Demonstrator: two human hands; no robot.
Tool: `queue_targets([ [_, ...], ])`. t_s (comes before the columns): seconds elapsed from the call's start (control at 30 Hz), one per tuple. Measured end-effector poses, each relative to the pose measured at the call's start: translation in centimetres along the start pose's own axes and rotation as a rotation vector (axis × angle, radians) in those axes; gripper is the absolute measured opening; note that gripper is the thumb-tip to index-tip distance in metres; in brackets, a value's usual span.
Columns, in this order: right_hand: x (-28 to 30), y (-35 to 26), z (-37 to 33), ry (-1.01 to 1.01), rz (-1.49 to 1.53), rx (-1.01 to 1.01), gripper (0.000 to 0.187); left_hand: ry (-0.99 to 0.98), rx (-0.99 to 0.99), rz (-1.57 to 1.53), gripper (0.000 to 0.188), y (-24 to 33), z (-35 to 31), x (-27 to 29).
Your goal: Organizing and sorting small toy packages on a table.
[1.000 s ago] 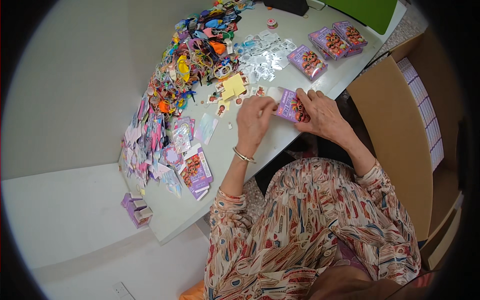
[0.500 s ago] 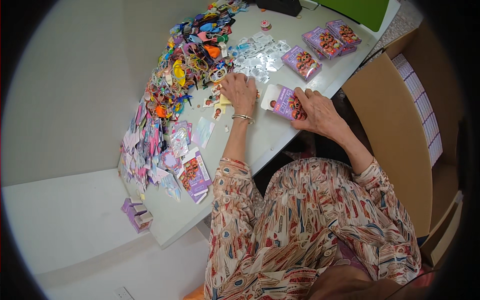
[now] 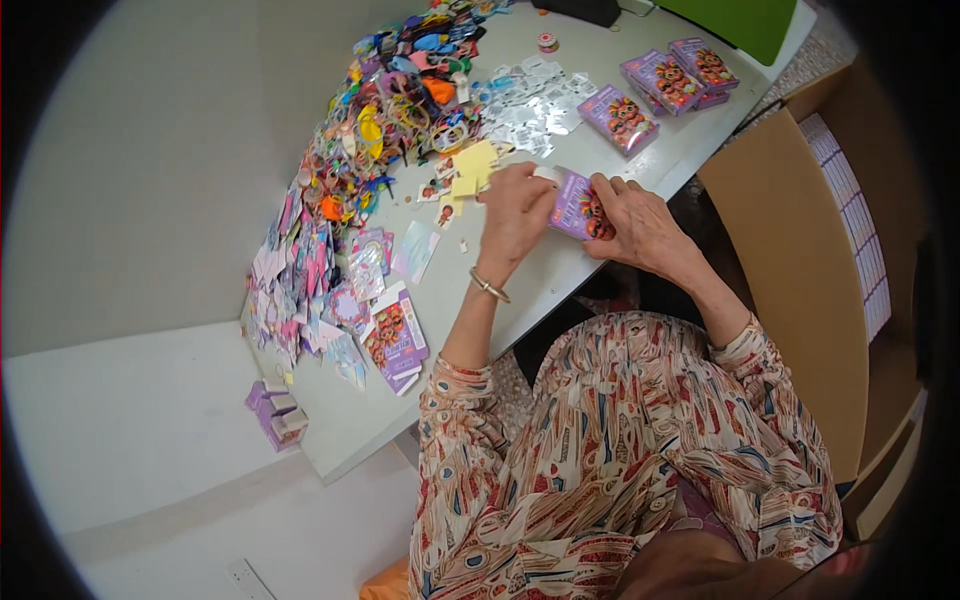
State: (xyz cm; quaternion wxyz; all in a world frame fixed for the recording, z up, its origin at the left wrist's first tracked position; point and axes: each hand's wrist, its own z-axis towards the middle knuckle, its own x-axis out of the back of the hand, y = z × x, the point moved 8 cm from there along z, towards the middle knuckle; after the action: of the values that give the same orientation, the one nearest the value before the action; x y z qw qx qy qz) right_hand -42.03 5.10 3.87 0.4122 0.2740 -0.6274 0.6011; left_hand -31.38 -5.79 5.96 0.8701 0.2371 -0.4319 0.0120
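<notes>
A small purple printed box is held over the near part of the table by my right hand, whose thumb and fingers close round its right side. At the box's left end is my left hand, with a bracelet at the wrist. Its fingers are curled together against that end, and whatever they pinch is hidden. Just left of this hand lie yellow paper slips and small picture cards. Further left, a flattened purple carton lies near the table edge.
A heap of colourful small trinkets runs along the wall, with shiny printed pieces below it. Small clear packets spread behind my hands. Several finished-looking purple boxes lie at the back right. A large cardboard carton stands at right.
My left hand has moved right from the small cards to the box's open end, uncovering the yellow slips. The white flap seen before is now hidden. My right hand keeps its hold.
</notes>
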Motion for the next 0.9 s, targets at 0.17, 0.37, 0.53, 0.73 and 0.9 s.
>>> queue_targets([
  [0.17,-0.3,-1.5,-0.2,-0.006,0.022,0.089,0.074,-0.647,0.510,-0.702,0.018,-1.3,-2.0,-2.6],
  [0.37,-0.7,-1.4,0.4,0.011,0.212,0.091,0.075,-0.124,0.343,-0.561,0.021,-0.7,-1.5,4.7],
  [0.53,-0.6,-1.6,0.8,-0.088,0.439,-0.027,0.072,0.023,0.663,-0.231,0.027,-11.9,-8.6,10.8],
  [0.73,-1.3,-1.9,0.9,-0.045,0.508,-0.015,0.073,-0.248,0.500,0.473,0.053,-14.7,-12.2,9.6],
  [0.9,-0.3,-3.0,0.5,0.209,0.195,0.157,0.071,-0.119,0.428,0.521,0.040,-15.2,-12.1,10.9],
])
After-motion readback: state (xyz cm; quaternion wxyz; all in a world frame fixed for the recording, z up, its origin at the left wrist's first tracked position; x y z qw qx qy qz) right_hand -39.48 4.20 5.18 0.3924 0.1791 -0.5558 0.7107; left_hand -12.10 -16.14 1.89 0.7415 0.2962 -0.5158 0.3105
